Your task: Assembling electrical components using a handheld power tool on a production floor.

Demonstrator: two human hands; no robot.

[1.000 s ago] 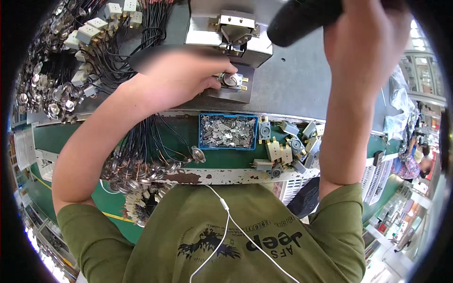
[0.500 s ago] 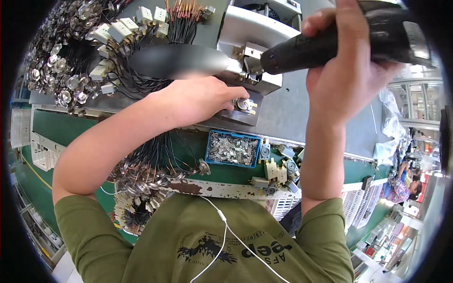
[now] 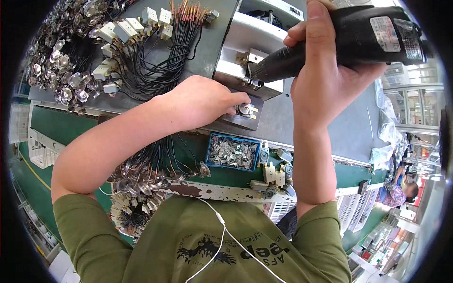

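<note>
My right hand (image 3: 325, 61) is wrapped round a black handheld power tool (image 3: 358, 35), held level with its narrow nose pointing left. The nose tip meets a small white-and-brass part (image 3: 255, 57) at the front of a metal fixture (image 3: 252, 37); the exact contact is hard to see. Below it, my left hand (image 3: 207, 101) has thumb and index finger closed on a small round metal component with brass tabs (image 3: 245, 110). That component lies on a flat metal block (image 3: 240, 121). The other left fingers are curled underneath.
At left lie bundled black wires (image 3: 160, 70) with white connectors (image 3: 133, 26) and many round metal caps (image 3: 71, 85). A blue tray (image 3: 207, 162) of small metal pieces stands near the front edge, beside several loose switch-like parts (image 3: 273, 174). Another person (image 3: 398, 193) is far right.
The power tool and my right hand have shifted slightly left and down, its nose now further across the fixture's front. My left hand stays on the round component.
</note>
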